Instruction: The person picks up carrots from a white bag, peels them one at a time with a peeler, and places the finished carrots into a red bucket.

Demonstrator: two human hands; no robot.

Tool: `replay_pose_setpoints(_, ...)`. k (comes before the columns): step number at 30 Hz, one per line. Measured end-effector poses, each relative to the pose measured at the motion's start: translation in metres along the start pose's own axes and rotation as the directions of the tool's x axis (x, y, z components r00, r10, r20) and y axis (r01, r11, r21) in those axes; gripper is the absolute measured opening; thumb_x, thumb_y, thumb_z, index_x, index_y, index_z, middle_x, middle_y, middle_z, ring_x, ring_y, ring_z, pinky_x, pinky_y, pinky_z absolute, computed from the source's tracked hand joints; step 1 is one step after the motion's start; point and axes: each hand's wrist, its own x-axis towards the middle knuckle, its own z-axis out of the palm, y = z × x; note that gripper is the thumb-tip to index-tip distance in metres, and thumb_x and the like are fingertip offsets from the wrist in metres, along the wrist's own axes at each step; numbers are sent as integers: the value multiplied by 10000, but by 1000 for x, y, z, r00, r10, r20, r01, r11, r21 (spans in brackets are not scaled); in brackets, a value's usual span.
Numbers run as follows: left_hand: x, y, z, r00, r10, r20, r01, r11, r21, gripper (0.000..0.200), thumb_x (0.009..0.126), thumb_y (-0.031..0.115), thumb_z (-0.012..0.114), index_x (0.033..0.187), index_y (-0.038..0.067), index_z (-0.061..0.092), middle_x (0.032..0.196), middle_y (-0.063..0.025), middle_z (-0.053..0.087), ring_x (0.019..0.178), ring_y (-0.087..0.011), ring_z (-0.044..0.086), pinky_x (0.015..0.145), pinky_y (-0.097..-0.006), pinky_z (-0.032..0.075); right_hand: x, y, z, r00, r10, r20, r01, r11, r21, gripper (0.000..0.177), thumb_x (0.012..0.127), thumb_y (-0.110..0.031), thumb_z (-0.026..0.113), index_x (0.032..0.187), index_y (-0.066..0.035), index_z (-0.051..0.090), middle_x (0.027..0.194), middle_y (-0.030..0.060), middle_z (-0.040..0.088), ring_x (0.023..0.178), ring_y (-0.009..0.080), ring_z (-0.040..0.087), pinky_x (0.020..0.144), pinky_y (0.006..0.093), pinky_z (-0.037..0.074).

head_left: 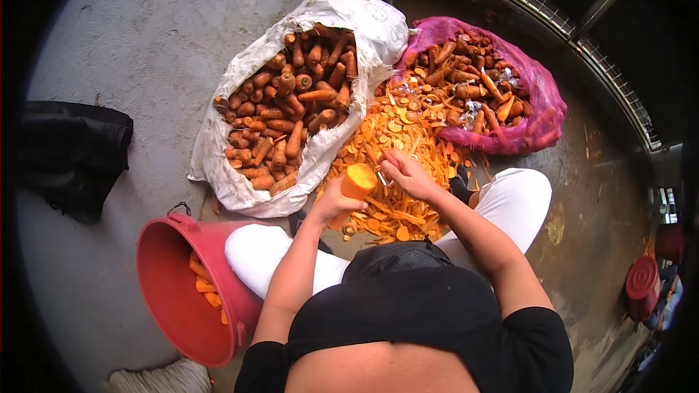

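While the left hand (331, 205) is closed around the lower end of a peeled carrot (358, 180), holding it tilted above the lap, the right hand (409, 175) sits just beside the carrot's upper end, fingers curled on a small metal tool (382, 176) too small to identify. Directly beyond both hands lies a heap of orange peelings (408, 131), flanked by a white sack (234, 189) of unpeeled carrots on the left and a pink mesh sack (546, 102) on the right. A red bucket (167, 284) holding a few peeled pieces stands beside the left leg, and a dark cloth (73, 153) lies well apart on the floor.
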Motion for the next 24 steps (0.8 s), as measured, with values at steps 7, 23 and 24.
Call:
replay_pose_setpoints(7, -10, 5, -12, 988, -140, 70, 152, 961, -230, 604, 569, 127, 717, 1137, 41, 529, 860, -43, 582, 695, -134, 580, 621, -272, 498, -9, -5, -11, 965, -58, 256, 145, 930, -338, 418, 973, -471, 365, 986, -93, 543, 808, 176, 610, 757, 374, 597, 652, 449, 450)
replay_pose_setpoints(23, -12, 8, -12, 990, -100, 97, 115, 978, -176, 546, 606, 118, 717, 1119, 28, 549, 872, -32, 590, 703, -126, 583, 627, -268, 492, -13, -10, -12, 966, -43, 254, 150, 896, -418, 434, 968, -492, 335, 972, -121, 560, 786, 173, 626, 752, 367, 605, 651, 469, 459)
replay_pose_setpoints(24, -11, 7, -11, 994, -76, 78, 89, 982, -168, 540, 617, 109, 718, 1123, 27, 549, 888, -31, 590, 717, -125, 585, 641, -268, 494, -13, -6, -10, 968, -35, 248, 134, 908, -397, 439, 968, -496, 332, 966, -119, 556, 785, 173, 626, 751, 370, 605, 652, 472, 459)
